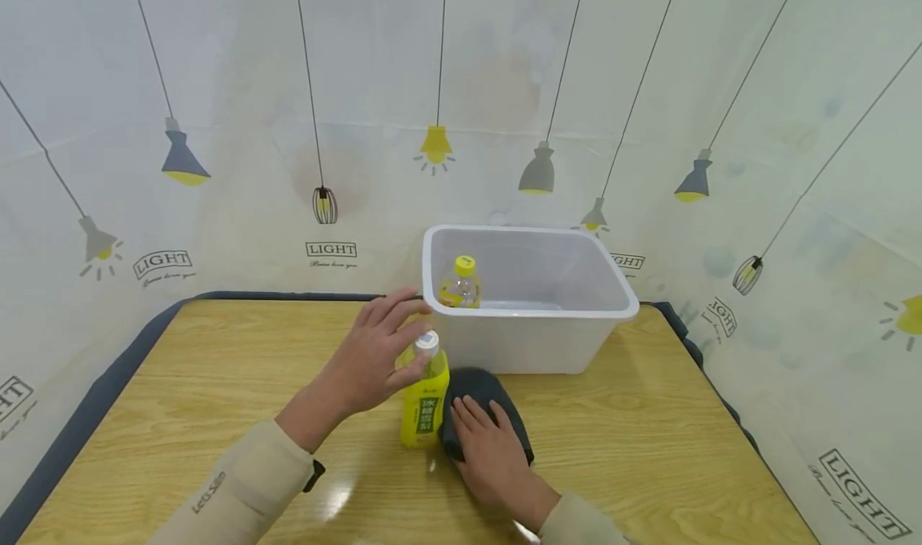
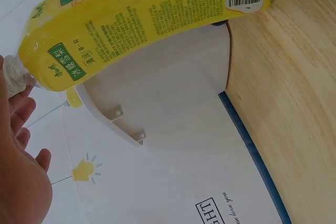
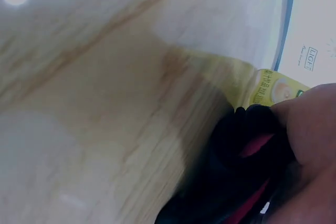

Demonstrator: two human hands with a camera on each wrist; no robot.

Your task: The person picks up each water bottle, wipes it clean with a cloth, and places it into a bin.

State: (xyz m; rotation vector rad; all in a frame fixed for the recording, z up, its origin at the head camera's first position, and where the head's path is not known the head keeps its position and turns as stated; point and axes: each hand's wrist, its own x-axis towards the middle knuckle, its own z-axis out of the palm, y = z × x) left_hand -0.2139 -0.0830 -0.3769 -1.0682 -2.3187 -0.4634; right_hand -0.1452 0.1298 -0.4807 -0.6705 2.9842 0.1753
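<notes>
A yellow-labelled drink bottle [image 1: 425,405] stands upright on the table. My left hand [image 1: 378,353] is at its white cap [image 1: 427,342], thumb and fingers bent around the cap; in the left wrist view the cap touches the fingers. Beside the bottle lies a dark, rounded, soft-looking item [image 1: 479,381], its kind unclear. Pink shows inside its folds in the right wrist view. My right hand [image 1: 497,457] rests palm down on this dark item, with the visible fingers lying straight over its top.
Behind the bottle stands a white plastic bin [image 1: 519,341]. A bottle with a yellow cap [image 1: 464,266] is inside, at the bin's left end. The wood-grain table [image 1: 648,449] backs onto a cloth [image 1: 238,209] printed with hanging lamps.
</notes>
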